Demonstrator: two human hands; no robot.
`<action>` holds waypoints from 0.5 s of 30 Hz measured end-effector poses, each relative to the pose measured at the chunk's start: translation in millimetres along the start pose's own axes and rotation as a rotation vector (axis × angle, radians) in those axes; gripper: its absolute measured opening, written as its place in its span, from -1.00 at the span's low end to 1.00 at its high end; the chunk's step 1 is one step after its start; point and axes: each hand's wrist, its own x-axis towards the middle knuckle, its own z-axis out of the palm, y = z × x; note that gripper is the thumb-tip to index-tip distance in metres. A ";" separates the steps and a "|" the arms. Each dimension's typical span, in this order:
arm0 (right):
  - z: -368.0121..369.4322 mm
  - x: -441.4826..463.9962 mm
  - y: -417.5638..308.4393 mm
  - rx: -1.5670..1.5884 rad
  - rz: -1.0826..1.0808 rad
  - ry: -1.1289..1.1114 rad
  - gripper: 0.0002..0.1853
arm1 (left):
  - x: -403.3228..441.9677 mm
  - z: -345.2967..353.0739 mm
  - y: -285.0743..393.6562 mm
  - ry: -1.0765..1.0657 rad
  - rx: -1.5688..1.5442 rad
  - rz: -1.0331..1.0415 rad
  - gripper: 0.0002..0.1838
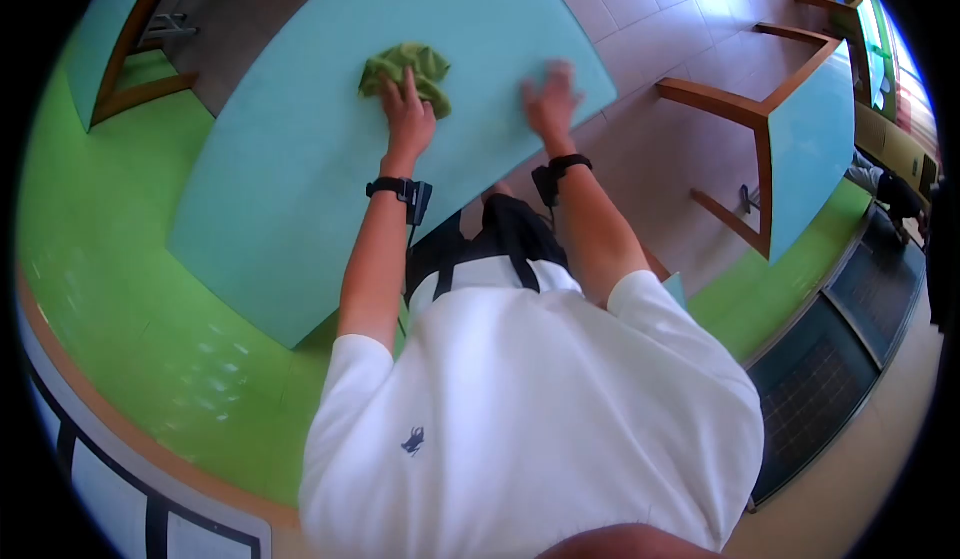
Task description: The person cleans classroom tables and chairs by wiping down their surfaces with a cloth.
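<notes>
A crumpled green cloth (425,62) lies on the pale blue tabletop (300,159). My left hand (407,119) presses down on its near side, fingers on the fabric and partly bunched into it. Over the right-hand part of the same tabletop is my right hand (550,101), smeared by motion, with its fingers apart and nothing in it. Whether its palm touches the surface I cannot tell. Both wrists wear a black strap with a small black box.
Another blue-topped table with a wooden frame (765,119) lies on its side at right. A similar table edge (125,49) shows at upper left. Green wall (180,359) runs along the left. At far right a person (895,194) bends near dark panels (830,359).
</notes>
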 end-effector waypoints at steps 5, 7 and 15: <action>13.6 8.4 12.3 0.094 0.421 0.371 -0.39 | 32.8 8.9 28.9 -0.093 0.037 0.194 -0.25; 17.4 8.4 8.2 0.085 0.474 0.388 -0.40 | 49.9 22.5 48.2 -0.149 0.060 0.323 -0.27; 5.9 35.0 38.4 -0.033 0.467 0.427 -0.40 | 113.9 110.9 173.0 -0.412 0.214 0.733 -0.49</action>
